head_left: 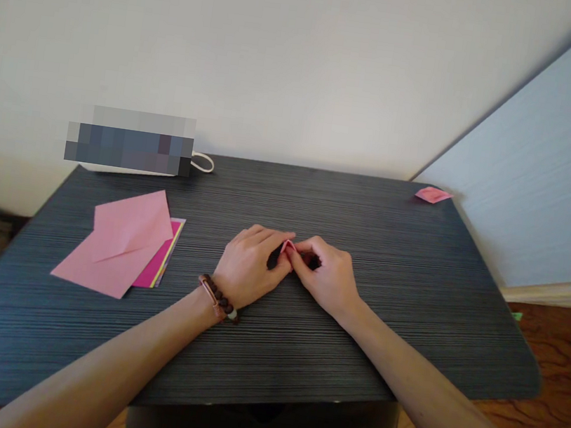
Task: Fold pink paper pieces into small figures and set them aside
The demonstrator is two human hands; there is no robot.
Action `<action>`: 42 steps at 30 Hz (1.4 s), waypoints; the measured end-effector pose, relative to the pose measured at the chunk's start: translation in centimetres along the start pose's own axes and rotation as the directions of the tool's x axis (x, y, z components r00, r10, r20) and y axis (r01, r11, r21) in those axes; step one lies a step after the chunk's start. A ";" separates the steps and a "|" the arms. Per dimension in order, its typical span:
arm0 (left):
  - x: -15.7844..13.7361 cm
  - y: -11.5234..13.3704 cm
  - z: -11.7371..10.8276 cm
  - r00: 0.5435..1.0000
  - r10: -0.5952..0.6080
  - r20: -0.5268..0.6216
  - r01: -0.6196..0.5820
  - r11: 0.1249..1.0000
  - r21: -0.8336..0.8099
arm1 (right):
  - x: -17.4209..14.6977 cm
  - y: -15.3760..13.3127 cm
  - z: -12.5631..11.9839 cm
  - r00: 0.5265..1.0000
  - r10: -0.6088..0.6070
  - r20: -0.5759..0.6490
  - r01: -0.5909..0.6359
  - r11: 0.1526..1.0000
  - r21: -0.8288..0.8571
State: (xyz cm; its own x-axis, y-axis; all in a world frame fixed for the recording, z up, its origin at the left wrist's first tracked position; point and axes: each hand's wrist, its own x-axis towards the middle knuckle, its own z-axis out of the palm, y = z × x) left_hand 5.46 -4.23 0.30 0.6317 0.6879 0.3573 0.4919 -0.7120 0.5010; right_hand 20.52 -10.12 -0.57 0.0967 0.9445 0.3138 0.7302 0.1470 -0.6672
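Note:
A small piece of folded pink paper [288,245] is pinched between my two hands, over the middle of the dark tabletop [268,339]. My left hand [252,259], with a beaded bracelet [218,298] at its wrist, grips the paper's left side between thumb and fingers. On the right side, the thumb and index finger of my right hand [327,273] close on the same paper. Most of the paper is hidden by the fingers, so its full shape does not show.
Pink paper sheets [116,247] lie on the left, over a stack with a magenta sheet [155,266]. Behind them stands a blurred-out object [135,150] with a white cord loop [203,162]. A folded pink paper piece [432,195] rests at the far right corner, near a pale panel [550,145].

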 end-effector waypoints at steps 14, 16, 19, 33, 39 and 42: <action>-0.1 -0.2 0.1 0.998 -0.064 -0.008 0.065 0.992 0.111 | -0.1 0.1 0.1 0.996 -0.084 -0.018 0.083 0.996 -0.031; -0.1 -0.1 0.1 0.994 -0.111 0.011 0.110 0.989 0.103 | -0.1 0.1 0.2 0.988 -0.142 -0.052 0.136 0.985 -0.101; -0.1 -0.2 0.1 0.985 -0.166 0.047 0.163 0.985 0.060 | -0.1 0.1 0.2 0.976 -0.206 -0.074 0.191 0.966 -0.177; -0.1 -0.2 0.0 0.995 -0.099 0.010 0.099 0.994 0.043 | -0.3 0.3 0.3 0.986 -0.146 -0.082 0.135 0.983 -0.128; 0.0 -0.1 -0.1 0.993 -0.114 0.020 0.113 0.993 0.021 | -0.3 0.6 0.2 0.980 -0.183 -0.072 0.174 0.978 -0.118; 0.0 0.1 -0.3 0.995 -0.101 0.021 0.101 0.995 0.012 | -0.3 0.5 0.3 0.950 -0.288 -0.119 0.258 0.942 -0.216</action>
State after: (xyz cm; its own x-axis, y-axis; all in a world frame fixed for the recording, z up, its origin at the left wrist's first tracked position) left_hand 5.32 -4.25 0.55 0.5913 0.7531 0.2885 0.5601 -0.6408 0.5250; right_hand 20.69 -10.27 -1.18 -0.0376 0.8201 0.5710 0.8584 0.3191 -0.4016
